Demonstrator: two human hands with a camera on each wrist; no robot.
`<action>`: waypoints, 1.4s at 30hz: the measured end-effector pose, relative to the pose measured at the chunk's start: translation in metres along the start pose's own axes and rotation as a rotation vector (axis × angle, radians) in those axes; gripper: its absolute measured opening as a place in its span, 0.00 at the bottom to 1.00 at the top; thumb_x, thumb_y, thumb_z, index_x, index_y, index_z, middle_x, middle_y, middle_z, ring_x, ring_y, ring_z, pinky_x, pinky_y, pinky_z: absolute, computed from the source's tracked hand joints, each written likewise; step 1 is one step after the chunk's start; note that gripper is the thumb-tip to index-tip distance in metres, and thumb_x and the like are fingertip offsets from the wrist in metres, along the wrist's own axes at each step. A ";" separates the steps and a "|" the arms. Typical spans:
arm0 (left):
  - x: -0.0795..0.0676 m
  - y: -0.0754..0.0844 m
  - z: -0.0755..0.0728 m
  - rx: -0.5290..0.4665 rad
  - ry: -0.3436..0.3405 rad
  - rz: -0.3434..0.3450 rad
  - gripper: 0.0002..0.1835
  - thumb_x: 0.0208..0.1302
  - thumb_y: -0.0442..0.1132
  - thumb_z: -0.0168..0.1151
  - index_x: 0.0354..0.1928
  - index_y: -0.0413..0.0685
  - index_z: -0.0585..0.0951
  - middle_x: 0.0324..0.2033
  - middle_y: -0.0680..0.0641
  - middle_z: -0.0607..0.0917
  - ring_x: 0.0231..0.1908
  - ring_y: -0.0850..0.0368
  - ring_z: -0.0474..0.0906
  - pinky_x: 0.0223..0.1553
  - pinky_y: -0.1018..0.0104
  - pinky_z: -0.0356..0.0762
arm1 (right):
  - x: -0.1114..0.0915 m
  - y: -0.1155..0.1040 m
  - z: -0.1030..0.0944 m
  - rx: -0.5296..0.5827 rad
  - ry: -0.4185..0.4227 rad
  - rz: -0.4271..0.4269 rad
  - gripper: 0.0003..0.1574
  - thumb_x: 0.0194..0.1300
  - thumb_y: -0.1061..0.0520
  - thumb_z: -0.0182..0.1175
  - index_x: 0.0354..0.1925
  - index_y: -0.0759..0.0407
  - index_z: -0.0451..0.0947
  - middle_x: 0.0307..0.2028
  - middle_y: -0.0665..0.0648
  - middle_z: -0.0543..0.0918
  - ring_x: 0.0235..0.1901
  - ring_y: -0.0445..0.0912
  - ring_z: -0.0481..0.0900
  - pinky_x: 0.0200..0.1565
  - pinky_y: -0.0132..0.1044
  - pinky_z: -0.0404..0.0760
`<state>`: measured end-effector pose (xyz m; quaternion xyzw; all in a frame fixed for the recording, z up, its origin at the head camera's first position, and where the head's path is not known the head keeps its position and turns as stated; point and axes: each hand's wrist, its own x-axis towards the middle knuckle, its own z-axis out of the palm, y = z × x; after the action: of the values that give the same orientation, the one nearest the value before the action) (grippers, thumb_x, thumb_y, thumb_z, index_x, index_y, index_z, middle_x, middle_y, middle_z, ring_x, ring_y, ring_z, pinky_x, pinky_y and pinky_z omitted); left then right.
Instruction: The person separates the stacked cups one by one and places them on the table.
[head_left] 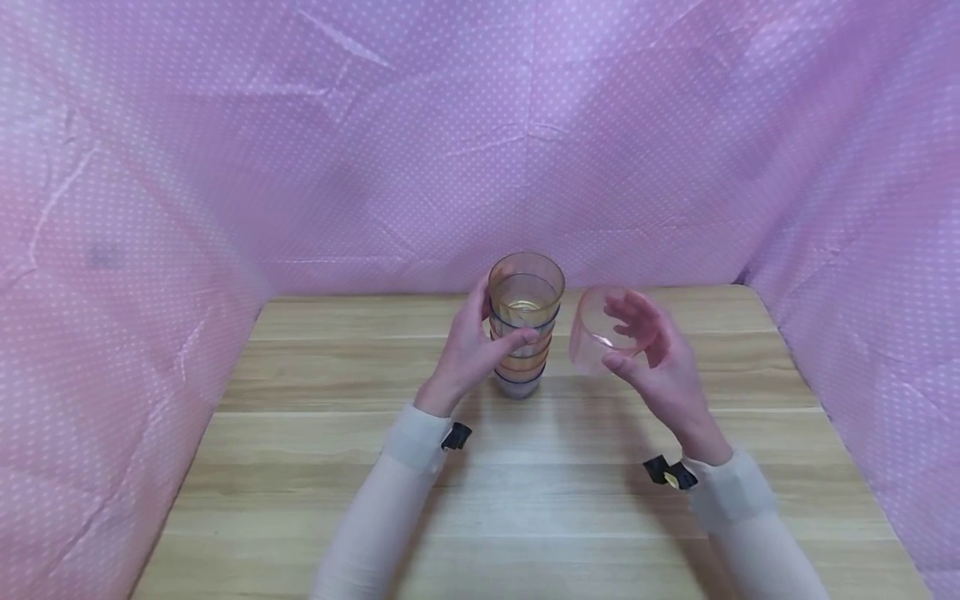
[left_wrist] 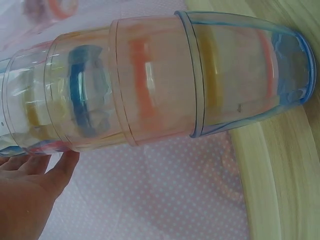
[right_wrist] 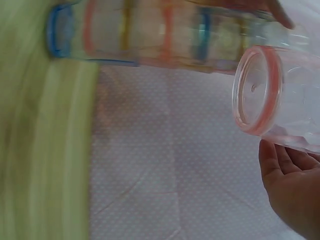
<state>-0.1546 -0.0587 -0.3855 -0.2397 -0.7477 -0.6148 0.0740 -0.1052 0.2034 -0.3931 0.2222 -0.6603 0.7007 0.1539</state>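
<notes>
A tall stack of nested clear plastic cups (head_left: 517, 362), tinted blue, orange and yellow, stands upright on the wooden table. My left hand (head_left: 472, 342) grips this stack near its upper part, thumb across the front and fingers behind. To the right, my right hand (head_left: 660, 358) holds a single pink-tinted clear cup (head_left: 588, 342) in the air, apart from the stack, its mouth tilted up. In the right wrist view the cup's thick pink base ring (right_wrist: 272, 92) points toward the table, with fingers along its side.
The light wooden table (head_left: 300, 483) reaches back to a pink dotted cloth (head_left: 375, 167), which hangs behind and at both sides. Both sleeved forearms lie over the table, with black clip-like pieces (head_left: 456, 436) at the wrists.
</notes>
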 end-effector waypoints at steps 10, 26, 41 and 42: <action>-0.001 0.000 0.002 0.020 0.003 -0.007 0.55 0.53 0.76 0.68 0.76 0.54 0.65 0.66 0.45 0.77 0.60 0.47 0.78 0.65 0.49 0.75 | -0.013 0.026 -0.007 -0.168 -0.024 0.145 0.51 0.54 0.81 0.69 0.73 0.68 0.63 0.66 0.64 0.76 0.63 0.46 0.76 0.64 0.31 0.75; -0.005 0.003 0.003 0.056 -0.001 -0.025 0.57 0.55 0.78 0.64 0.80 0.55 0.62 0.66 0.44 0.78 0.64 0.48 0.76 0.67 0.47 0.74 | -0.015 0.068 -0.022 -0.379 -0.158 0.410 0.60 0.61 0.58 0.77 0.78 0.65 0.51 0.69 0.69 0.72 0.68 0.67 0.69 0.72 0.53 0.70; -0.005 -0.001 0.000 0.028 -0.014 -0.035 0.56 0.55 0.78 0.64 0.78 0.53 0.64 0.65 0.46 0.79 0.65 0.52 0.75 0.70 0.48 0.71 | -0.008 0.095 -0.027 -0.409 -0.227 0.496 0.59 0.60 0.55 0.78 0.75 0.68 0.52 0.70 0.70 0.68 0.72 0.64 0.65 0.72 0.57 0.68; -0.005 -0.001 0.001 0.029 -0.013 -0.037 0.57 0.55 0.78 0.64 0.78 0.52 0.64 0.65 0.45 0.79 0.65 0.52 0.75 0.70 0.48 0.71 | -0.007 0.097 -0.027 -0.413 -0.232 0.497 0.59 0.60 0.55 0.78 0.74 0.68 0.52 0.70 0.71 0.68 0.72 0.65 0.65 0.73 0.57 0.67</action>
<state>-0.1510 -0.0596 -0.3883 -0.2288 -0.7615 -0.6034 0.0614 -0.1515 0.2232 -0.4803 0.0970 -0.8353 0.5382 -0.0559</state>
